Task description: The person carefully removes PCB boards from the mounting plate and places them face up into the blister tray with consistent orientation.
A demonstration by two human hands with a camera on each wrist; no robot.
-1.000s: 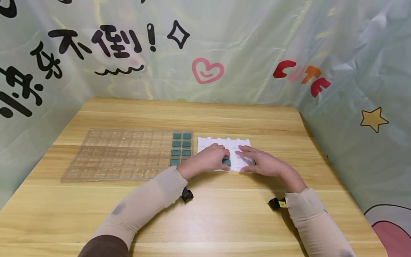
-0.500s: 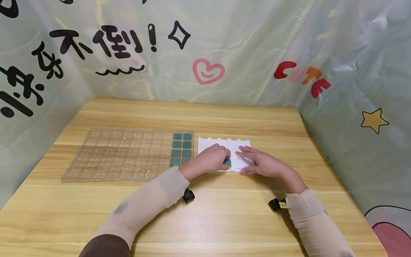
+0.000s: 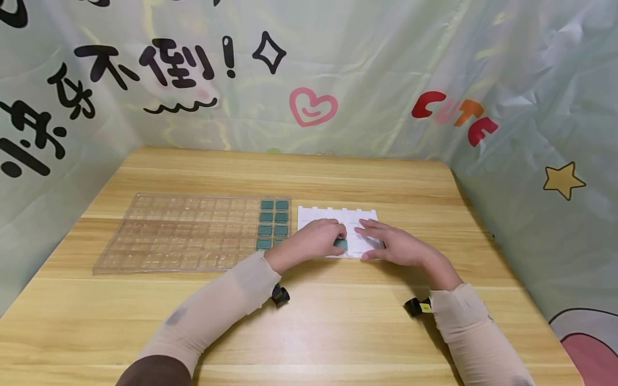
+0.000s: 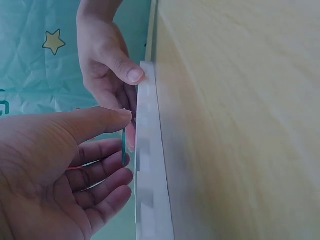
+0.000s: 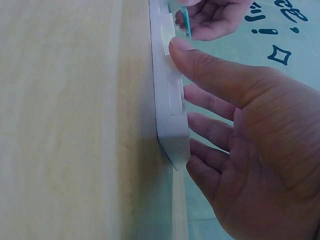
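My left hand (image 3: 316, 238) pinches a small thin green chip (image 3: 341, 244) between thumb and fingers, just above the white tray (image 3: 351, 217). In the left wrist view the chip (image 4: 124, 147) appears edge-on, apart from the tray's side (image 4: 150, 150). My right hand (image 3: 398, 244) rests on the tray's right part with its fingers spread and fairly straight. From the right wrist, my right thumb (image 5: 182, 45) and fingertips touch the tray (image 5: 167, 95). Much of the tray's left part is hidden under my left hand.
A clear plastic tray (image 3: 183, 230) with many pockets lies left of the white tray. Green chips (image 3: 267, 205) fill its two rightmost columns, partly covered by my left forearm. Both trays lie on a wooden table (image 3: 328, 332) enclosed by printed curtains (image 3: 376, 69).
My left wrist and sleeve have shifted very slightly, with the chip staying in the fingers over the white tray. The right hand has held its place.
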